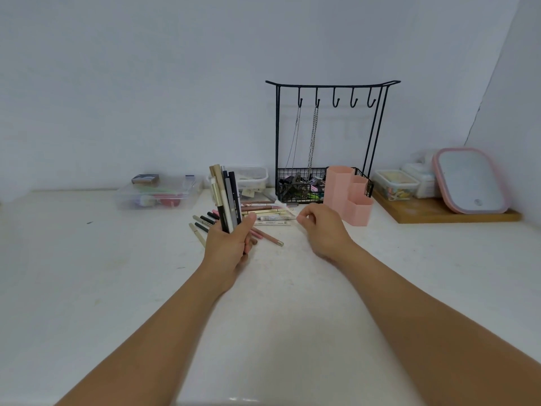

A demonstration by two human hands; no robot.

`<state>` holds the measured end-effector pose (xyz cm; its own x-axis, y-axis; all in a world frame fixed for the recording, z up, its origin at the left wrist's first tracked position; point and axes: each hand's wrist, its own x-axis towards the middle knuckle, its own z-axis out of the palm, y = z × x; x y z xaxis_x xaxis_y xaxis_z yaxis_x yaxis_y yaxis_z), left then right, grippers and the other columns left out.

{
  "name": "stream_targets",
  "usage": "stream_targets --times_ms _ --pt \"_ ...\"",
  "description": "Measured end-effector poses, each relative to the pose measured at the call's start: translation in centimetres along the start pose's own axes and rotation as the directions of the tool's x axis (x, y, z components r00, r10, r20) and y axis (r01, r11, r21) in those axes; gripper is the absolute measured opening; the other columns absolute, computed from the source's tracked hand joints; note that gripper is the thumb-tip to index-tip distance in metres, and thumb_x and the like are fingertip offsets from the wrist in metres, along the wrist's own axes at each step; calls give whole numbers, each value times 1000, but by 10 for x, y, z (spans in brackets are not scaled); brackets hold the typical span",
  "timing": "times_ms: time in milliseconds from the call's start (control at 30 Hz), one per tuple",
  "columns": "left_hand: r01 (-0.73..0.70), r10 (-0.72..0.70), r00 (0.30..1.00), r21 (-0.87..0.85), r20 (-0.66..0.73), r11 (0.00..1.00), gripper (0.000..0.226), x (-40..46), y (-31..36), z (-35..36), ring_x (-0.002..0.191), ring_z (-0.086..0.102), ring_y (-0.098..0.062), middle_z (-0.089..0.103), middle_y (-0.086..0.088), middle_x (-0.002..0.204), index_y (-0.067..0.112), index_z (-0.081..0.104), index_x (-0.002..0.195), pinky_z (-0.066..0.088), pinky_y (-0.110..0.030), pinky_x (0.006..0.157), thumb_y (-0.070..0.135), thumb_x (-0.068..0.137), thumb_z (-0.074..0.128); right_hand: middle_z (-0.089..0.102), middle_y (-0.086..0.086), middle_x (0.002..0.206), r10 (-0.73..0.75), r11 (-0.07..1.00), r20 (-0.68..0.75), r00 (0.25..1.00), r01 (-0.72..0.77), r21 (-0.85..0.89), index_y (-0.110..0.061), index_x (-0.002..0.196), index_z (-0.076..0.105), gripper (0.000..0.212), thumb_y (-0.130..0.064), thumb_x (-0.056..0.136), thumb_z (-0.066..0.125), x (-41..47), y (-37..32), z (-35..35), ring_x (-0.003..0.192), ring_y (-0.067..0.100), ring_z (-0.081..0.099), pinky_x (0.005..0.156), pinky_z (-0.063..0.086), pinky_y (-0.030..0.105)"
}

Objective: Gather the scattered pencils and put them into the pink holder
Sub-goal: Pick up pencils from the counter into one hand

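Observation:
My left hand (pixel 228 247) grips a bundle of several pencils (pixel 226 197), held upright above the white table; they are black, grey and beige. More pencils (pixel 265 213) lie scattered on the table behind and beside that hand, one pink pencil (pixel 268 237) slanting toward me. My right hand (pixel 320 230) hovers just right of the scattered ones, fingers curled with nothing in them. The pink holder (pixel 348 197), with stepped hexagonal compartments, stands just right of my right hand.
A black wire rack (pixel 330 142) with hooks, chains and a basket stands behind the holder. Clear plastic boxes (pixel 158 193) sit at the back left and centre. A wooden board (pixel 450 213) at right carries small containers and a pink-rimmed lid.

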<state>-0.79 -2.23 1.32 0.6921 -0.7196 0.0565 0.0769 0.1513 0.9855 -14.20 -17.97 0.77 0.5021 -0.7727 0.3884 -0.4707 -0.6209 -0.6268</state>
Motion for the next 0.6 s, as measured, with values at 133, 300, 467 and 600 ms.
stream_targets --times_ms 133,300,467,600 --pt "-27 28 999 -20 20 999 43 -3 2 1 43 42 -12 51 0 49 13 56 67 29 -22 41 45 89 72 56 -3 72 -42 884 119 992 -19 468 -13 90 65 8 -17 96 62 -21 -31 7 64 10 48 62 40 20" --pt "-25 28 999 -72 46 997 42 -6 3 0 48 47 -12 55 -2 57 15 60 75 33 -23 45 54 80 75 64 6 66 -174 726 289 942 -76 684 -8 88 67 9 -7 96 62 -44 -72 18 59 14 56 52 39 20" --pt "12 -2 989 -62 150 998 43 -5 4 -1 47 48 -16 53 -9 54 13 62 72 28 -22 45 52 78 79 68 8 64 -190 742 247 950 -26 670 0 80 70 10 0 89 67 -49 -74 17 55 14 60 50 44 21" --pt "-8 8 993 -3 116 1000 21 -5 3 1 51 54 -21 57 -9 54 10 66 75 29 -21 43 22 92 68 69 12 65 -207 791 218 954 32 612 2 80 74 6 0 85 71 -51 -74 10 56 12 62 55 48 18"
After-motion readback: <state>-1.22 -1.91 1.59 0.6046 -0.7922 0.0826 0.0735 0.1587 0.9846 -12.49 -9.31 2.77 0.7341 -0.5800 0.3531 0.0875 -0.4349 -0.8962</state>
